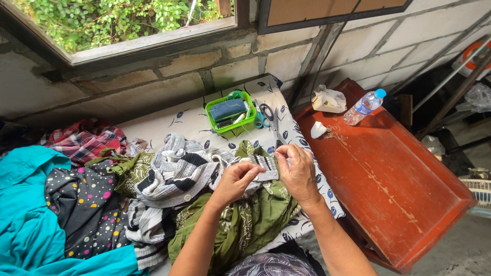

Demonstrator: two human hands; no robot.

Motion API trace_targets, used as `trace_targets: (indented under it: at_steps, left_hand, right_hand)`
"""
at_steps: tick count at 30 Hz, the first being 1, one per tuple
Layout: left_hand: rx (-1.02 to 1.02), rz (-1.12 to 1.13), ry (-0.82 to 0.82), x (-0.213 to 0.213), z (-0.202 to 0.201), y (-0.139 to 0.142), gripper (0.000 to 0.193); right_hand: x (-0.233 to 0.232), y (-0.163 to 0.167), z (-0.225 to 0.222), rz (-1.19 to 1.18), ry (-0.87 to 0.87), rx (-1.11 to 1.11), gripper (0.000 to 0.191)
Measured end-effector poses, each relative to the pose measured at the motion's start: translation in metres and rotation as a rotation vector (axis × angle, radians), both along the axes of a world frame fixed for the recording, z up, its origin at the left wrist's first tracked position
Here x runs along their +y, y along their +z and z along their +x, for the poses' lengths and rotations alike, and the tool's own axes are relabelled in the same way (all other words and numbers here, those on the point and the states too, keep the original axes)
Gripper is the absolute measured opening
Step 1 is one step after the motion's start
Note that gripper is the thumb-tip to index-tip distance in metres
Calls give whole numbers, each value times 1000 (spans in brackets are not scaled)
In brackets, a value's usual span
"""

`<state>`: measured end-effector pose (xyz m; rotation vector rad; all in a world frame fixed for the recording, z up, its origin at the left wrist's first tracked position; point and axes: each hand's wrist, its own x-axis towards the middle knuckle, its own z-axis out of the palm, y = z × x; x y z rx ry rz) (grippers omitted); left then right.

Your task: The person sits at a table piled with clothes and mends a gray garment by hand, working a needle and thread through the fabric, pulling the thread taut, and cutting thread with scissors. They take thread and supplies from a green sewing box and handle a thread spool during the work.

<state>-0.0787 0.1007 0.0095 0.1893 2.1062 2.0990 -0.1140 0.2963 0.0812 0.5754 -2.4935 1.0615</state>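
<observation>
From the head camera: left hand (236, 180) curled tight, pinching the edge of the grey-and-white striped knit garment (179, 171); right hand (296, 171) fingers bunched, gripping the same striped hem. The soft ribbed knit lies crumpled over green patterned cloth (245, 225), its bulk stretching leftward across the padded table (189, 120), near a green plastic basket (231, 111).
</observation>
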Motion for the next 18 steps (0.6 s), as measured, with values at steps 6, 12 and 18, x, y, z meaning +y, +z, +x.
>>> trace_targets:
  at_steps: [6, 12, 18]
  left_hand:
    - [-163, 201, 421, -45, -4, -38, 24]
    - [32, 144, 598, -65, -6, -29, 22]
    - [159, -337, 327, -26, -14, -5, 39]
  right_hand:
    - [11, -5, -26, -30, 30, -3, 8]
    - [7, -8, -45, -53, 80, -6, 9]
    - [9, -7, -59, -54, 121, -3, 9]
